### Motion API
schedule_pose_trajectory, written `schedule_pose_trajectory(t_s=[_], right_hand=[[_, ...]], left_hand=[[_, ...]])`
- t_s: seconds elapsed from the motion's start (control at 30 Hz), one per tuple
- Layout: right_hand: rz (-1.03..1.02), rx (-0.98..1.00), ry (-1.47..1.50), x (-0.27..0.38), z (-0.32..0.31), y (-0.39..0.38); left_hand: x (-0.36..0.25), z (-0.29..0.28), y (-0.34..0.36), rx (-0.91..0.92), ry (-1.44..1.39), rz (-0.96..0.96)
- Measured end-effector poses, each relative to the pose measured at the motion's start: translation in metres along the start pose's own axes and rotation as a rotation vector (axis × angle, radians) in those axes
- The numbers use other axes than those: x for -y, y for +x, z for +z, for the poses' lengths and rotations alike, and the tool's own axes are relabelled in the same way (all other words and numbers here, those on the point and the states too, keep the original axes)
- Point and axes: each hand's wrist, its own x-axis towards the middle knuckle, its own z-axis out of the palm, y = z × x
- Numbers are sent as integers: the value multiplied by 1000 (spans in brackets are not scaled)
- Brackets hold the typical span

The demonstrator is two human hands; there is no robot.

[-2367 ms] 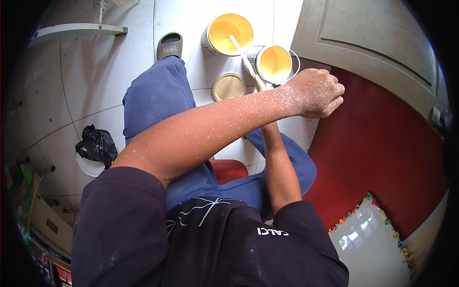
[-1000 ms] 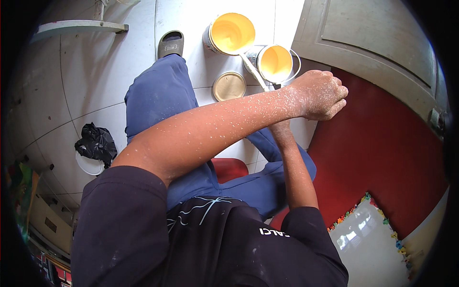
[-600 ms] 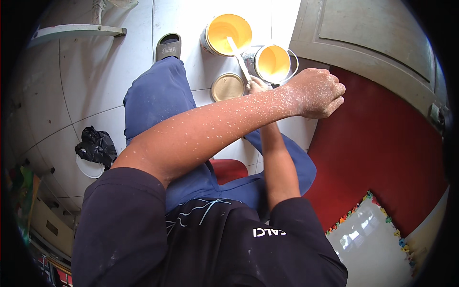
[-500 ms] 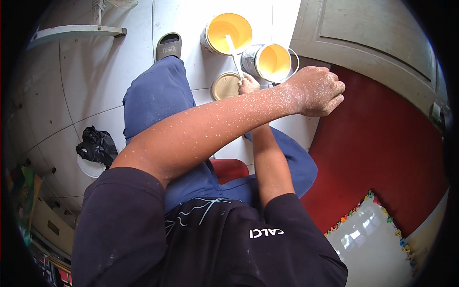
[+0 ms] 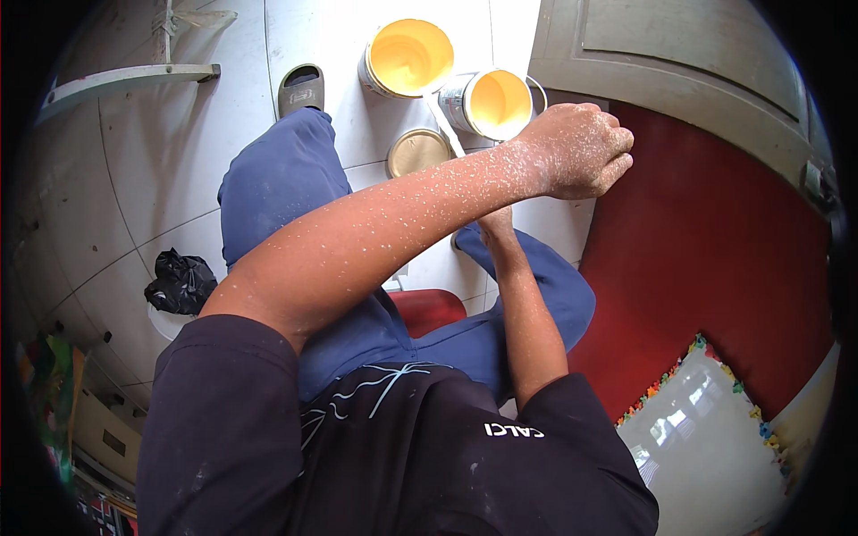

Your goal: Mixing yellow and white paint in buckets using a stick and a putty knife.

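Reaching across to the right, my left forearm ends in a closed fist, my left hand (image 5: 585,152). It is speckled with pale spots; whatever it may hold is hidden. Under that forearm, my right hand (image 5: 497,221) is mostly covered, with only the wrist end showing. From it runs a pale, narrow stick (image 5: 445,125), its far end beside the rim of a larger bucket (image 5: 367,73) with orange-yellow inside. A smaller bucket (image 5: 457,105) with a wire handle, also orange-yellow inside, leans or tilts toward me. A round tan lid (image 5: 418,154) lies on the floor nearby.
White floor tiles (image 5: 170,192) spread beneath me, meeting a dark red floor area (image 5: 706,259) on the right. A wooden door (image 5: 688,62) stands at the far right. A black plastic bag (image 5: 181,281) sits on a white container at left. A curved white bar (image 5: 125,85) is far left.
The stick has come out of the larger bucket, moving back toward me. My right hand has drawn back under my left forearm. My left fist stays closed; the whole view has shifted slightly.
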Motion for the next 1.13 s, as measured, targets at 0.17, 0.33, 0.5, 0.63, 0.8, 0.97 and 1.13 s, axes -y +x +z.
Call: schedule_pose_trajectory(t_s=[0.17, 0.33, 0.5, 0.63, 0.8, 0.97, 1.13], right_hand=[[-262, -211, -197, 25, -11, -16], [-343, -226, -454, 60, 11, -20], [-195, -164, -573, 38, 16, -10], [-172, -151, -558, 35, 15, -8], [-170, -143, -523, 32, 21, -3], [-167, -199, -373, 21, 18, 2], [166, 89, 608, -25, -19, 3]], left_hand=[[11, -8, 9, -61, 35, 8], [38, -47, 25, -250, 118, -155], [49, -85, 36, -462, -1, -219], [47, -105, 42, -602, -135, -273], [138, -160, 64, -727, -555, -519], [96, -127, 58, -675, -598, -345], [59, -108, 48, -611, -175, -342]])
